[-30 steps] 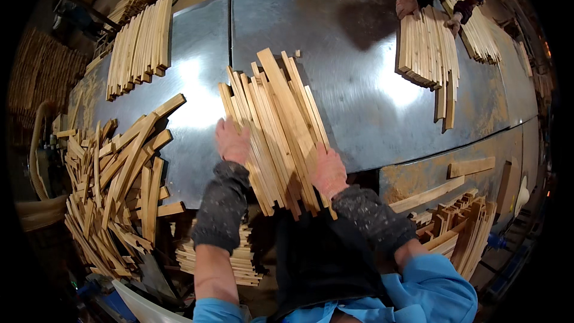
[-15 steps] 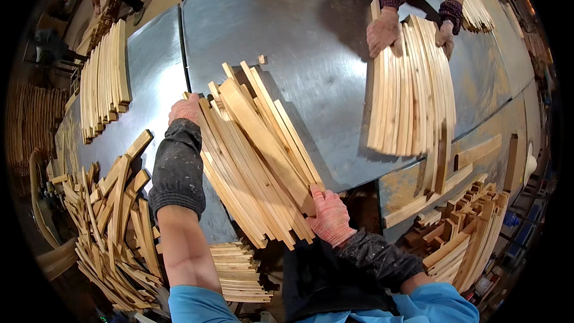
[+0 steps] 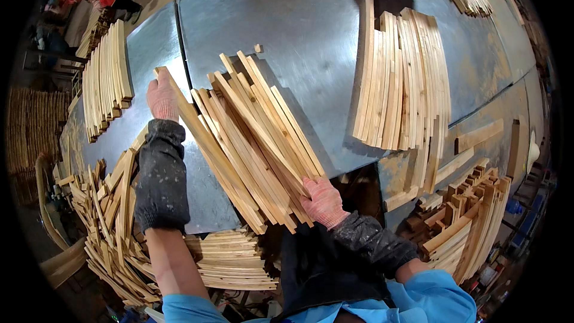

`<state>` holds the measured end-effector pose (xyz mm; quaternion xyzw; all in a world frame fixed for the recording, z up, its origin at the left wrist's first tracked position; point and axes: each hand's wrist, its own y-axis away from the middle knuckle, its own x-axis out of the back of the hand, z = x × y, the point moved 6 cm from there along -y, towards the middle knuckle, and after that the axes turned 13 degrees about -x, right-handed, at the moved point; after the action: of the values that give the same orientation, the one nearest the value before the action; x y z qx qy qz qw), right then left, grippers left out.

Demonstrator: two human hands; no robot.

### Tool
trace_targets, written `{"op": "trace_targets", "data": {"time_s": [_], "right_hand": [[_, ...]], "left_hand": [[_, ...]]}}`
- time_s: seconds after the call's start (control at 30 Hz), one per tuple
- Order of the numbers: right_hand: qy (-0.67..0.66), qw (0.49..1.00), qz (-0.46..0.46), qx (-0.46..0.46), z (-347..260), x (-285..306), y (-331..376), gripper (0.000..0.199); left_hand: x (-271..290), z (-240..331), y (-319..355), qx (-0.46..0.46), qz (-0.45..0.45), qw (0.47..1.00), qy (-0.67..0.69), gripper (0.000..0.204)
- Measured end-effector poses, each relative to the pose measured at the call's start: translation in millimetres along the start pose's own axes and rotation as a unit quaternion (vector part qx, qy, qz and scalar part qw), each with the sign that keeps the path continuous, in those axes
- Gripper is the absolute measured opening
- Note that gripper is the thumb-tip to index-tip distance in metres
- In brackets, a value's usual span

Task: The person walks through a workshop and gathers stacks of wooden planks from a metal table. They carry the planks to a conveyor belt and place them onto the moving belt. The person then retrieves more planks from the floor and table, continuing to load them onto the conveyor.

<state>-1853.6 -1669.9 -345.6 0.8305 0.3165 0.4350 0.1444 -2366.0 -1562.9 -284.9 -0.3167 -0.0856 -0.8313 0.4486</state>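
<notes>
A bundle of long pale wooden slats (image 3: 263, 149) lies slanted on the metal table in front of me, its near ends sticking out over the edge. My left hand (image 3: 162, 98), in a pinkish knit glove, is closed round the far end of one wooden slat (image 3: 200, 131) at the bundle's left side. That slat stands apart from the others at its far end. At the near right corner, my right hand (image 3: 324, 203), gloved alike, grips the near end of a slat lying across the top. Its fingertips are partly hidden by the wood.
A second slat stack (image 3: 403, 81) stands right of mine, another (image 3: 107, 78) at the far left. Jumbled slats (image 3: 113, 221) fill the lower left. Cut pieces (image 3: 460, 221) are piled lower right. A small wood block (image 3: 258, 48) lies beyond my bundle. Other people work at the far edges.
My left hand has moved left, drawing a slat's far end away from the bundle. The top slat has tilted onto its edge. The co-worker's hands have left the right stack.
</notes>
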Motion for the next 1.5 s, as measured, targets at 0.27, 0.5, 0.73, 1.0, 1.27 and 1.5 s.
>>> {"op": "trace_targets", "data": {"time_s": [0.27,0.5,0.73,1.0,1.27,1.5], "right_hand": [[-0.011,0.999,-0.030,-0.013,-3.2,-6.5,3.3,0.060],[-0.097,0.993,-0.062,-0.030,1.8,-8.6,11.3,0.056],[-0.379,0.906,-0.182,-0.050,-4.8,-18.5,45.4,0.067],[-0.209,0.975,-0.025,0.069,-70.1,5.4,156.0,0.068],[-0.067,0.989,0.110,0.077,-25.8,0.9,239.7,0.080],[0.026,0.977,0.206,-0.049,3.4,78.7,284.1,0.067]], "left_hand": [[-34.4,-4.5,138.1,0.079,-0.167,0.970,0.158,0.064],[-8.4,-4.9,210.5,0.098,-0.127,0.974,0.158,0.076],[14.9,50.4,248.6,0.140,-0.114,0.902,0.393,0.085],[15.0,52.8,351.6,0.168,-0.077,0.853,0.487,0.073],[20.1,108.2,442.9,0.147,-0.135,0.808,0.555,0.070],[11.2,231.3,544.8,0.102,-0.202,0.840,0.494,0.080]]}}
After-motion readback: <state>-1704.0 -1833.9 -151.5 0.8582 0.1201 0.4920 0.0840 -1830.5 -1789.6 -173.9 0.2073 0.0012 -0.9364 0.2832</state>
